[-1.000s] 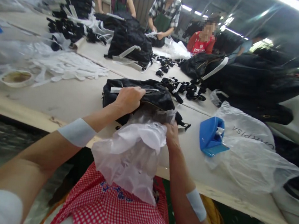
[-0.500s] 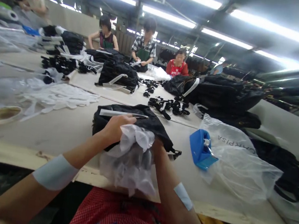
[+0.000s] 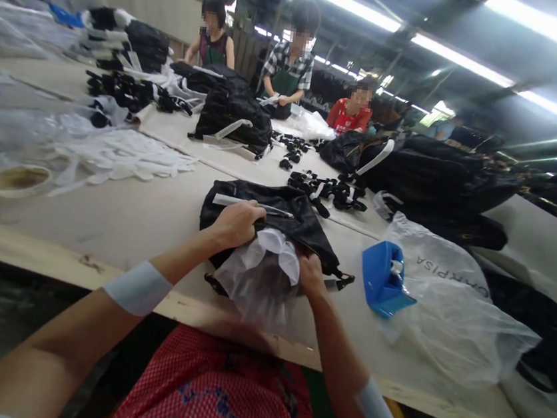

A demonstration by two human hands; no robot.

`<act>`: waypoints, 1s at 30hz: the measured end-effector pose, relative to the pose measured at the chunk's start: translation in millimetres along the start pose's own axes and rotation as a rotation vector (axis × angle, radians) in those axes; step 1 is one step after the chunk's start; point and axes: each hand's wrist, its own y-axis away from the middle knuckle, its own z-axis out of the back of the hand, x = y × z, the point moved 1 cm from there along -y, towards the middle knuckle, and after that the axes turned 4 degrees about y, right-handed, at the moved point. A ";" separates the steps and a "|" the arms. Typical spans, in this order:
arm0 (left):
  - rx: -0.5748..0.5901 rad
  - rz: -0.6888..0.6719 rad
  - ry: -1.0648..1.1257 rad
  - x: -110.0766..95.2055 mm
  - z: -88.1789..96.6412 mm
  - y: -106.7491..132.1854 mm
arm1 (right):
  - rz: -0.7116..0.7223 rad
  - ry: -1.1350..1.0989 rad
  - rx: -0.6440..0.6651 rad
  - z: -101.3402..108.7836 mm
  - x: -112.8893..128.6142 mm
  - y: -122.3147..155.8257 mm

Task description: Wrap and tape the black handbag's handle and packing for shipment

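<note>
A black bag (image 3: pixel 302 220) lies on the table with its open mouth toward me. A white strip (image 3: pixel 226 200) lies along its upper face beside a zipper. Crumpled translucent plastic (image 3: pixel 254 287) bulges out of the mouth and hangs toward the table edge. My left hand (image 3: pixel 240 223) is closed on the upper rim of the opening, fingers over the black fabric. At the right side of the mouth, my right hand (image 3: pixel 310 273) is closed on the bag's edge, beside the plastic. Its fingertips are partly hidden under the fabric.
To the right are a blue holder (image 3: pixel 385 278) and a clear printed plastic bag (image 3: pixel 448 309). A tape roll (image 3: pixel 17 179) and white strips (image 3: pixel 123 158) lie left. Black straps (image 3: pixel 328 191) and more black bags (image 3: pixel 433 176) sit farther back. Several co-workers stand across the table.
My right hand has drawn back from inside the bag to the edge of its mouth. The plastic has shifted and spread. My view has tilted and moved, with the bag now farther right.
</note>
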 end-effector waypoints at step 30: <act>-0.001 0.284 -0.095 28.9 1.1 39.3 | 0.274 0.482 -0.408 -5.0 15.0 1.6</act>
